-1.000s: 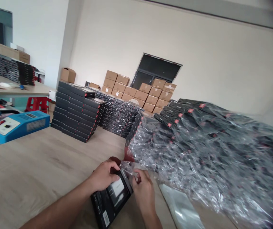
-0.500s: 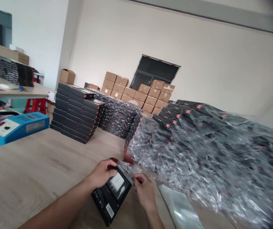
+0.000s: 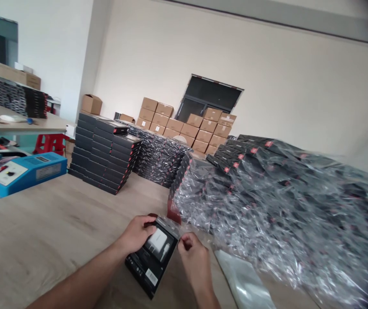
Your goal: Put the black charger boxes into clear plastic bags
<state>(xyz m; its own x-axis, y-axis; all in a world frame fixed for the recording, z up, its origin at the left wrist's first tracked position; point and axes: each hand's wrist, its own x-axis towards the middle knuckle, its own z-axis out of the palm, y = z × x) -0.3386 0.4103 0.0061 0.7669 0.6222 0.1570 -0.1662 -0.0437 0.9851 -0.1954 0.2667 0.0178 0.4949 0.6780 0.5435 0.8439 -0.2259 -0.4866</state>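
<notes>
My left hand (image 3: 138, 234) grips a flat black box (image 3: 148, 264) by its upper left edge, thumb on the face. The box is tilted over the table, and its face shows a white plug charger with a cable end and a white barcode label. At the box's upper right corner my right hand (image 3: 195, 259) is closed in a pinch on the edge of clear plastic film (image 3: 171, 224). That film sits at the box's top end; how far it covers the box I cannot tell. Right of my right hand lies a stack of flat clear plastic bags (image 3: 243, 279).
Film-wrapped black boxes (image 3: 277, 206) are heaped along the right. Stacked black boxes (image 3: 106, 150) stand at the back left, beside a blue machine (image 3: 25, 171). Brown cartons (image 3: 184, 126) rise behind. A red stool (image 3: 50, 143) is near another table (image 3: 10, 122).
The box has shifted slightly up and right in my left hand's grip. My right hand stays at its upper right corner, its fingers a little more curled.
</notes>
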